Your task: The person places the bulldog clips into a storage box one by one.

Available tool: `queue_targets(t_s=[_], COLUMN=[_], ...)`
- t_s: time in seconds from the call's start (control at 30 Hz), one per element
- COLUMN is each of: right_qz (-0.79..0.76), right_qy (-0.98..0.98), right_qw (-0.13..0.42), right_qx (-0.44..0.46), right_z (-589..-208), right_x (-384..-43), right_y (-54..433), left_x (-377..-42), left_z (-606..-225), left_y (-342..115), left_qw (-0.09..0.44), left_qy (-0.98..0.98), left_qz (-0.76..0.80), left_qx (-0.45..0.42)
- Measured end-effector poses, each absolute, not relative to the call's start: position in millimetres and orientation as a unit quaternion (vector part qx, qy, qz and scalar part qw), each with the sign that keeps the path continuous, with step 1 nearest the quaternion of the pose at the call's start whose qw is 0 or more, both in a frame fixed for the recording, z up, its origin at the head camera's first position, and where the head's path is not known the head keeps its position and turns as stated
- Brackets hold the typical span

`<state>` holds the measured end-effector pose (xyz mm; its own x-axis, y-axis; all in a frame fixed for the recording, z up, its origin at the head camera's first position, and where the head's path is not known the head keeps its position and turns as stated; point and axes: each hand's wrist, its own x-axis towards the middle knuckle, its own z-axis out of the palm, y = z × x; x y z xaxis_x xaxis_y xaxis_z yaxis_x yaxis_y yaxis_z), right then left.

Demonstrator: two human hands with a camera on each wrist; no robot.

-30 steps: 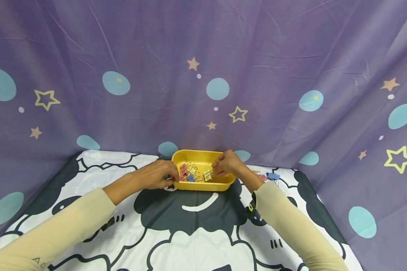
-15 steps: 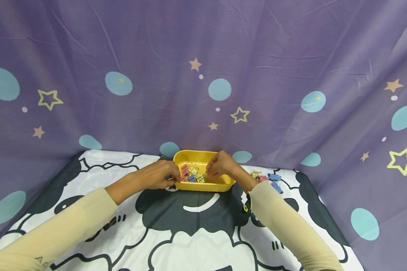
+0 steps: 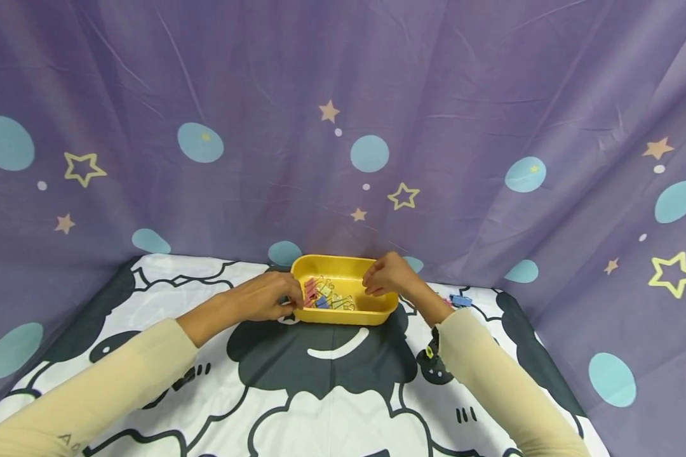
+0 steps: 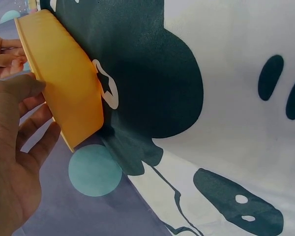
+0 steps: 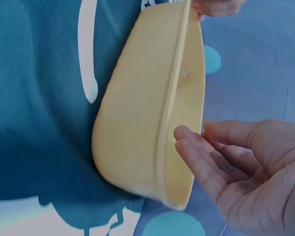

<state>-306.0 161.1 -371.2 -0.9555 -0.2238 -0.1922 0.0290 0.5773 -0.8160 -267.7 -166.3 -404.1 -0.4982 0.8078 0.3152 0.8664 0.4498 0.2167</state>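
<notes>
Two hands of yours meet the yellow tray just below the centre of the head view, one at each end. Your left hand [image 3: 270, 296] pinches the left end of the tray [image 3: 343, 316]; in the left wrist view its thumb presses the outer wall near the rim. Your right hand [image 3: 390, 274] hangs over the right end, fingers loosely bent, tips close together, with nothing visible between them.

The clips inside lie between your hands, bunched in the tray's left half: pink clips [image 3: 310, 291] just beside your left fingertips, then a blue clip [image 3: 322, 303], then yellow clips [image 3: 337, 303] reaching towards the middle, apart from your right hand. Right of centre, beyond your right wrist, another blue clip [image 3: 461, 300] lies on the patterned cloth [image 3: 328, 362], partly behind your sleeve [image 3: 491, 374].
</notes>
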Motion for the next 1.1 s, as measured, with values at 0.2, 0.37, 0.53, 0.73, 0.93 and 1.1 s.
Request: queue_targets(t_s=[0.2, 0.37, 0.53, 0.73, 0.93, 1.1], right_qz=[-0.455, -0.459, -0.455, -0.461, -0.467, -0.462], right_qy=[0.88, 0.879, 0.882, 0.879, 0.876, 0.879], right_qw=[0.127, 0.122, 0.119, 0.116, 0.117, 0.118], right_qx=[-0.045, -0.041, -0.038, -0.025, -0.026, -0.021], right_z=[-370, -370, -369, -370, -368, -367], right_x=[-309, -310, -309, -308, -306, -301], right_y=[179, 193, 203, 216, 227, 239], left_x=[-266, -267, -267, -268, -269, -269], left_z=[-405, -405, -405, -406, -405, -403], left_y=[-167, -166, -166, -165, -166, -165], left_qw=[0.079, 0.072, 0.066, 0.067, 0.07, 0.067], left_qy=[-0.848, -0.849, -0.85, -0.848, -0.849, -0.851], left_qz=[-0.177, -0.179, -0.18, -0.181, -0.179, -0.176], left_qx=[-0.493, -0.491, -0.49, -0.494, -0.492, -0.49])
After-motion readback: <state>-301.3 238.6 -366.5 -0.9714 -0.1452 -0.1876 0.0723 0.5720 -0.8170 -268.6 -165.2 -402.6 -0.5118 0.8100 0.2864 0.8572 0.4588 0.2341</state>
